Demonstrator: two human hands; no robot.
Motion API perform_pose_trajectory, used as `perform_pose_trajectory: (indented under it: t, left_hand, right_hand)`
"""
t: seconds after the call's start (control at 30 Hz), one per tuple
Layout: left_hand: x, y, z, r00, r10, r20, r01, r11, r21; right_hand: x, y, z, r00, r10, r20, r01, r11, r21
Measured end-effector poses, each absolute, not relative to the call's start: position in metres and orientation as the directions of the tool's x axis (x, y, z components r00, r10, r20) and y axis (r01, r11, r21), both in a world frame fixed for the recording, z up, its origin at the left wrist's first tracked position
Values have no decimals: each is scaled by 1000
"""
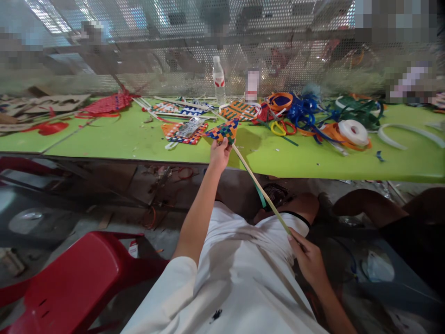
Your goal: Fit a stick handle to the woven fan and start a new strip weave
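My left hand (219, 155) reaches out to the green table (114, 139) and pinches the near edge of a small woven piece (222, 130) in blue, orange and green strips. A long thin pale stick (259, 189) runs from that woven piece down to my lap. My right hand (308, 260) lies low by my white shirt, fingers closed round the stick's near end.
The table carries more woven pieces (182, 131), a red woven mat (106, 104), a plastic bottle (218, 80), scissors (281, 127), coils of coloured strip (302, 111) and a white tape roll (353, 132). A red plastic chair (79, 278) stands at my left. Another person's arm (368, 206) rests at right.
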State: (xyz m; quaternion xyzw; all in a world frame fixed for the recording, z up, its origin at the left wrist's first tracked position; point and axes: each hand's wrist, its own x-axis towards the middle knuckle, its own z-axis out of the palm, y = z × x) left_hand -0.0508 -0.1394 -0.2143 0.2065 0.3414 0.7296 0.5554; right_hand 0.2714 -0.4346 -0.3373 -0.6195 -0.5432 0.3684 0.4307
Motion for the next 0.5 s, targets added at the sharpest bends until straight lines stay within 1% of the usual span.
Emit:
perform_pose_trajectory:
  t: [0.27, 0.5]
  left_hand:
    - [-53, -136, -216, -293, 951, -96, -685, -139, 715]
    - [-56, -134, -220, -275, 956, -99, -688, -124, 715]
  right_hand:
    - [253, -437, -339, 134, 990, -36, 289, -73, -955]
    - [258, -436, -346, 146, 989, 18, 331, -32, -943]
